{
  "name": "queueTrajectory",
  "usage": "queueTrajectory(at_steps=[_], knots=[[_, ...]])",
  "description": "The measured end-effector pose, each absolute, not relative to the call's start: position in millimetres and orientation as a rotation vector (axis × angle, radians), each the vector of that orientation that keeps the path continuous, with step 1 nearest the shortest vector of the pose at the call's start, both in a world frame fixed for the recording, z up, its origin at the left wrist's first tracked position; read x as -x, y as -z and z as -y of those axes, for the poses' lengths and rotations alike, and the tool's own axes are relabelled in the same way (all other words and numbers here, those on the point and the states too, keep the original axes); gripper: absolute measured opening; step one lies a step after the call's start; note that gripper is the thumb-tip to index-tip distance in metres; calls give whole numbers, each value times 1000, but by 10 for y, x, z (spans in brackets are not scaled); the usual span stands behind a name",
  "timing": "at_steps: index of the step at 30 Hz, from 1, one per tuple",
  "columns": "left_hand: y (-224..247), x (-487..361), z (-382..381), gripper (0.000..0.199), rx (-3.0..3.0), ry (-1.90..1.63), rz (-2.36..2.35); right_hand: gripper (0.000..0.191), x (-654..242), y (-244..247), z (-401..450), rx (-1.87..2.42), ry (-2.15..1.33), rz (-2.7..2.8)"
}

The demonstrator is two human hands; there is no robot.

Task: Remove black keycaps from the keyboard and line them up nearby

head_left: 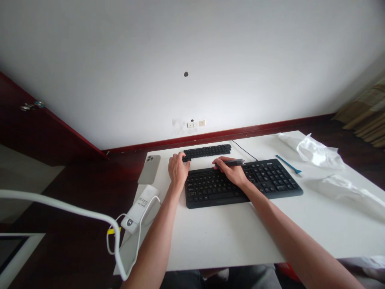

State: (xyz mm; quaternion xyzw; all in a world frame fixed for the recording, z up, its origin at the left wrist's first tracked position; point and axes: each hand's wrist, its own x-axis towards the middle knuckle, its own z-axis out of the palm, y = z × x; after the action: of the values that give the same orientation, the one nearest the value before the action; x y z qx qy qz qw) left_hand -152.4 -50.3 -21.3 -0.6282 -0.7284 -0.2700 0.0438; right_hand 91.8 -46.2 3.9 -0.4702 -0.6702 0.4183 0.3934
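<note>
A black full-size keyboard [221, 196] lies on the white table, its cable running to the back edge. Behind it sit several rows of small black keys [207, 151], uneven at the right end. My left hand [178, 170] rests at the front left corner of these rows. Its thumb and forefinger are closed around a small black key [187, 159], partly hidden by the fingers. Over the middle of the keyboard, my right hand [233, 171] grips a dark, slim pen-like tool [234, 162]. The tool points left; its exact kind is unclear.
A phone [149, 169] and a white power strip [141, 206] with cords lie at the left. Right of the keyboard is a blue flat-ended tool [288, 164]. Crumpled clear plastic [315, 150] covers part of the right side. A white curved tube [75, 210] crosses the lower left.
</note>
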Motion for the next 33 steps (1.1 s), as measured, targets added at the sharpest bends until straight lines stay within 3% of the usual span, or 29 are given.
queueTrajectory(at_steps=[13,22,33], knots=[[230,1535,500,27,1936,861,2225,45,-918,-39,462,1197,-1071,1697],[255,1551,498,51,1866,939,2287,46,-921,-2,449,1198,-1073,1681],[272,1562,468,56,1944,1045,2285,44,-927,-22,455,1195,-1064,1696]])
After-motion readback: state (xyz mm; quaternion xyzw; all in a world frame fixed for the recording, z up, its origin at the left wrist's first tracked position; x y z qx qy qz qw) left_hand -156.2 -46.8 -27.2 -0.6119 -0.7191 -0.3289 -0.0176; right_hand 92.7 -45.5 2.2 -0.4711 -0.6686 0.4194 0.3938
